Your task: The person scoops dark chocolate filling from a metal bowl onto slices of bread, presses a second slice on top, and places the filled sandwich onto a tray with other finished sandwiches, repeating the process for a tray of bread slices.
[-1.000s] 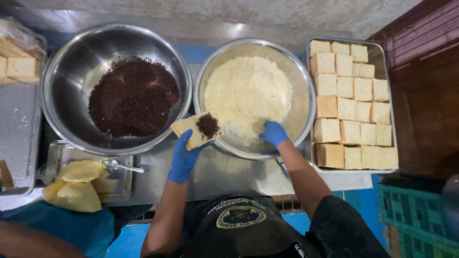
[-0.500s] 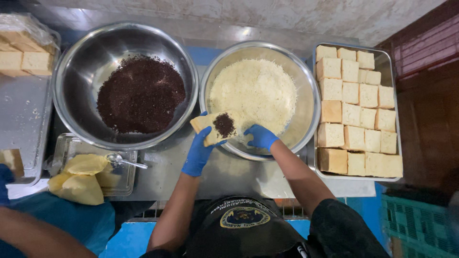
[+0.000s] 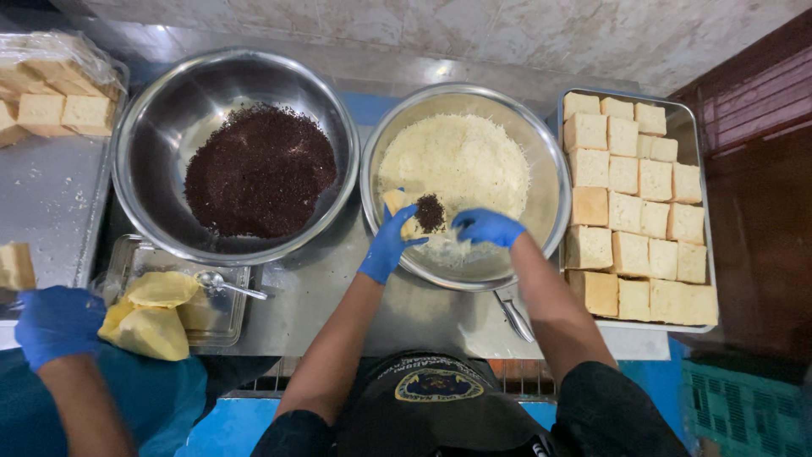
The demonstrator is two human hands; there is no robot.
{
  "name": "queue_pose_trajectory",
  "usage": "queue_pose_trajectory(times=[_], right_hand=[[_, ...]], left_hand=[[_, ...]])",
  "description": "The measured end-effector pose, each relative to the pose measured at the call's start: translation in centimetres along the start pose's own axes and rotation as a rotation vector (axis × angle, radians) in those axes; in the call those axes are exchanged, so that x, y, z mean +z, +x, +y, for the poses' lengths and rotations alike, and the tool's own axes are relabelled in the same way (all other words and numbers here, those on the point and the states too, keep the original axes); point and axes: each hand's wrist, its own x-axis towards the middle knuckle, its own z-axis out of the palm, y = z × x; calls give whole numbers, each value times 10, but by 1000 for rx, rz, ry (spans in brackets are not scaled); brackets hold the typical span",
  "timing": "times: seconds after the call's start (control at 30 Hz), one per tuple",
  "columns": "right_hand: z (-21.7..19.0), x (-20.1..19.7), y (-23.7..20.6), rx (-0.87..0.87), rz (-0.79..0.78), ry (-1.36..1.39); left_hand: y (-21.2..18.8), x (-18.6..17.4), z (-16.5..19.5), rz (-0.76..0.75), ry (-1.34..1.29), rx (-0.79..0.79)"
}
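Steel counter, tiled wall; bowls, tray.

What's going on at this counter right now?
A person in blue gloves works over the steel bowl of pale grated shreds. Their left hand holds a slice of bread topped with dark brown sprinkles above that bowl, while the right hand dips into the shreds. A second steel bowl of dark sprinkles sits to the left, and a metal tray of pale bread blocks to the right. Another person's blue-gloved hand shows at lower left.
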Motion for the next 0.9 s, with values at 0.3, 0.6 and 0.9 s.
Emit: queue_pose_trajectory(times=[0.3,0.6,0.9], right_hand=[[-103,-30,-25,-288,134,-351],[-119,-24,-28,-442,216,-447],[-111,-22,-27,-452,219,-452]], left_hand=[[15,25,-9,-31,50,-70],[15,22,-5,-19,24,-64],[16,18,-6,-14,-11,-88]])
